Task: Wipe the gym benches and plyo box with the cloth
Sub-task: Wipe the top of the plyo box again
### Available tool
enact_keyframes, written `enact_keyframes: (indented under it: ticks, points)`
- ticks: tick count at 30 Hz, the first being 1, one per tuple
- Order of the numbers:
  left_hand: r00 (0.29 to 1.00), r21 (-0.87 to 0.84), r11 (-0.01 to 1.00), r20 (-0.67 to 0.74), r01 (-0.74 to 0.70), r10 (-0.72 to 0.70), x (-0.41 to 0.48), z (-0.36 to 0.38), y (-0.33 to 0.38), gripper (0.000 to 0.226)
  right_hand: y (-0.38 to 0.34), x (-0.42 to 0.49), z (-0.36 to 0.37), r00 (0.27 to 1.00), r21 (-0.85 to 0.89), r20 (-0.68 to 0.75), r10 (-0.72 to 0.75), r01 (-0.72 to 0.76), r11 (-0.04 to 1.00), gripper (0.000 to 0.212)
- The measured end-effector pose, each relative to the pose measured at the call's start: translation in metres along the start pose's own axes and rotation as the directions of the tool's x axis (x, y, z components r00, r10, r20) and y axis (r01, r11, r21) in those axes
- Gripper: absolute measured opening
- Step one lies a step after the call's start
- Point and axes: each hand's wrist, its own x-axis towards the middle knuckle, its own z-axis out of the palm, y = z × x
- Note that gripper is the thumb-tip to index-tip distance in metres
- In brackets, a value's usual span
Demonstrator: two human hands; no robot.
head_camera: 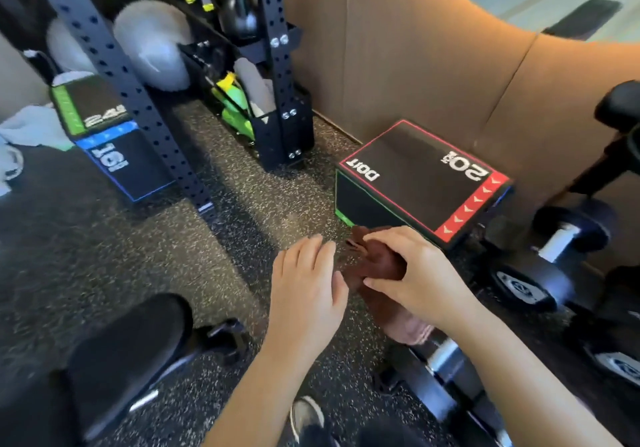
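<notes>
A reddish-brown cloth (381, 266) is bunched in front of me above the speckled floor. My right hand (412, 273) grips it from the right, fingers curled over the top and thumb pinching below. My left hand (308, 284) hovers just left of the cloth with relaxed, straight fingers, holding nothing. A black plyo box (415, 173) with red edging and "20" on top sits just beyond the cloth against a tan wall. A black padded bench (114, 353) lies at the lower left. Another black bench (585, 19) shows at the far upper right.
A second plyo box (114, 149) marked 24 and 16 stands at left behind a black perforated rack (138, 100) with storage bins and a kettlebell (239, 17). Dumbbells (554, 249) lie on the floor at right. A white towel (24, 128) lies at far left. My shoe (306, 419) shows below.
</notes>
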Motion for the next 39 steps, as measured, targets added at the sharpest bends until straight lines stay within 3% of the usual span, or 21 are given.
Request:
enact_keyframes:
  ticks: [8, 15, 27, 39]
  points:
    - [0.977, -0.129, 0.976, 0.093, -0.178, 0.19, 0.099, 0.045, -0.024, 0.035, 0.035, 0.065, -0.007, 0.966, -0.027, -0.121, 0.227, -0.232, 0.972, 0.057]
    - [0.915, -0.204, 0.914, 0.129, -0.352, 0.381, 0.207, 0.116, -0.007, 0.037, 0.11, 0.144, -0.021, 0.909, 0.026, -0.197, 0.368, -0.37, 0.929, 0.059]
    - [0.748, -0.348, 0.762, 0.209, -0.545, 0.63, 0.419, 0.287, 0.075, 0.038, 0.297, 0.273, -0.091, 0.716, 0.023, -0.303, 0.628, -0.654, 0.756, 0.057]
    - [0.603, -0.32, 0.748, 0.449, -0.581, 0.66, 0.502, 0.505, 0.079, 0.048, 0.49, 0.369, -0.035, 0.654, -0.09, -0.095, 0.751, -0.757, 0.648, 0.057]
